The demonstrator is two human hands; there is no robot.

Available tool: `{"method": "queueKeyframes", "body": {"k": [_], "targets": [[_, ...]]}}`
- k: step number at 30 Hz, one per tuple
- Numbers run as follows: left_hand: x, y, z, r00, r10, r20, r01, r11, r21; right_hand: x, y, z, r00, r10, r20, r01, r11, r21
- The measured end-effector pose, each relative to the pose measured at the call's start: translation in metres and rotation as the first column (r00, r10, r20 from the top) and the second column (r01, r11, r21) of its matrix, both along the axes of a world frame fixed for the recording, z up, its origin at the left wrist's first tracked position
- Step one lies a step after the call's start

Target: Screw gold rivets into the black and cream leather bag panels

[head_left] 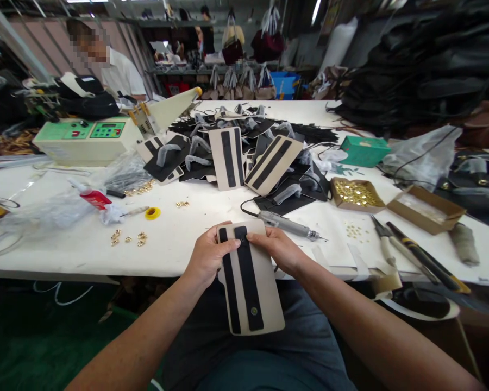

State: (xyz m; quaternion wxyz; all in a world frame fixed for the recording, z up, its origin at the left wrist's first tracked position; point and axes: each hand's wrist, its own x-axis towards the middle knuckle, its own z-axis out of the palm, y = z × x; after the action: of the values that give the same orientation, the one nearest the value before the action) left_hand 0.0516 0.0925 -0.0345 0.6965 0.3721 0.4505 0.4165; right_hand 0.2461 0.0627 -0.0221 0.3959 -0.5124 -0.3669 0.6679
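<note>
Above my lap, at the table's front edge, both hands grip a beige panel with two black strips running along it. My left hand pinches its upper left side, thumb on the wider strip. My right hand holds the upper right, thumb tip beside a small hole in that strip. A round metal piece sits near the strip's lower end. Fingers behind the panel are hidden. Just beyond my right hand lies a grey electric screwdriver. Two similar panels lean on a pile farther back.
The white table bears a pile of black pieces, a box of gold parts, pliers, yellow tape, a red bottle and a green-fronted machine. Another person stands behind the machine at the back left.
</note>
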Motion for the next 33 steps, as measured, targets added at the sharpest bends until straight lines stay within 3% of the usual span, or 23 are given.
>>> {"method": "queueKeyframes", "body": {"k": [4,7,10,14,19,23,29,33], "targets": [[0.0,0.015,-0.009,0.999,-0.012,-0.036,0.009,0.997,-0.08,0.003,0.019,-0.007,0.972,0.012,0.234,-0.024,0.998,0.051],[0.001,0.028,-0.021,0.993,-0.044,-0.107,0.034,0.996,-0.087,0.005,0.034,-0.011,0.863,-0.011,0.505,-0.056,0.991,0.118],[0.004,0.039,-0.035,0.971,-0.084,-0.224,0.072,0.995,-0.064,0.006,0.047,-0.015,0.747,0.003,0.665,-0.107,0.988,0.116],[0.008,0.051,-0.043,0.902,-0.141,-0.409,0.155,0.988,0.002,0.007,0.056,-0.025,0.693,0.027,0.72,-0.118,0.99,0.077],[0.012,0.059,-0.038,0.723,-0.177,-0.668,0.3,0.951,0.073,0.007,0.056,-0.033,0.624,0.042,0.78,-0.165,0.983,0.079],[0.016,0.06,-0.034,0.636,-0.168,-0.753,0.356,0.93,0.093,0.007,0.056,-0.034,0.591,0.036,0.806,-0.174,0.981,0.084],[0.019,0.055,-0.033,0.542,-0.104,-0.834,0.408,0.9,0.152,0.006,0.057,-0.033,0.567,0.059,0.822,-0.176,0.983,0.052],[0.015,0.045,-0.037,0.502,0.052,-0.863,0.492,0.804,0.335,0.007,0.057,-0.036,0.568,0.062,0.821,-0.183,0.982,0.052]]}}
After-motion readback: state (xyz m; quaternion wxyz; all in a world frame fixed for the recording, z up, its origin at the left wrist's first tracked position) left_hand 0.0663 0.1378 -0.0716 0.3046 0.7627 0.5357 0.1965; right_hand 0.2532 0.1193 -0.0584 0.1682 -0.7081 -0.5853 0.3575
